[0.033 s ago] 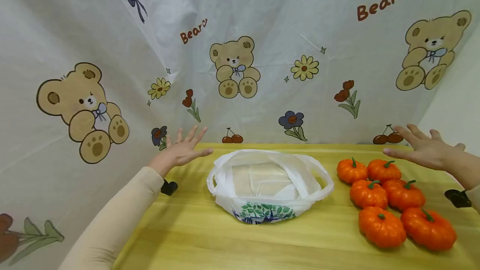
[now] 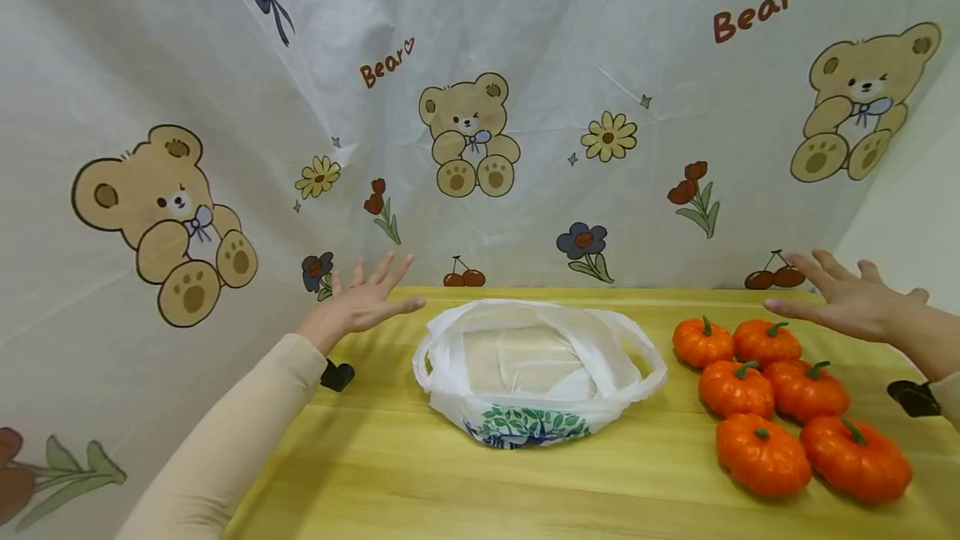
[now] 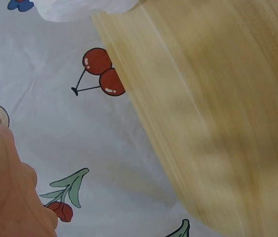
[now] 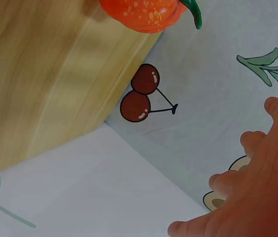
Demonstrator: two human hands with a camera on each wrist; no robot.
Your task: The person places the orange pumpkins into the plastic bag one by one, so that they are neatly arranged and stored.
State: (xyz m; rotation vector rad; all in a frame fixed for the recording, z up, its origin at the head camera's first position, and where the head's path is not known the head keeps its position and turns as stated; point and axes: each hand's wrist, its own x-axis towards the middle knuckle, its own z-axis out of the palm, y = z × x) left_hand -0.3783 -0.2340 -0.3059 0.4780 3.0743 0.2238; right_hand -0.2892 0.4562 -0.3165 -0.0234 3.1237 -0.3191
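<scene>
Both hands are raised with fingers spread, holding nothing. My left hand (image 2: 358, 305) hovers left of a white plastic bag (image 2: 536, 373), apart from it. The bag stands on the wooden table, its handles loose and its mouth facing me; a pale beige wrapped bundle (image 2: 525, 357) shows inside, its kind unclear. Green leaves are printed on the bag's front. Over the back right of the table is my right hand (image 2: 851, 298), above and beside several small orange pumpkins (image 2: 761, 454) with green stems. In the right wrist view one pumpkin (image 4: 143, 12) shows at the top edge.
The yellowish wooden table (image 2: 480, 494) ends at a white curtain (image 2: 360, 107) printed with bears, flowers and cherries. A plain white wall (image 2: 907, 215) stands at the right. Dark wrist devices (image 2: 337, 375) are at both wrists.
</scene>
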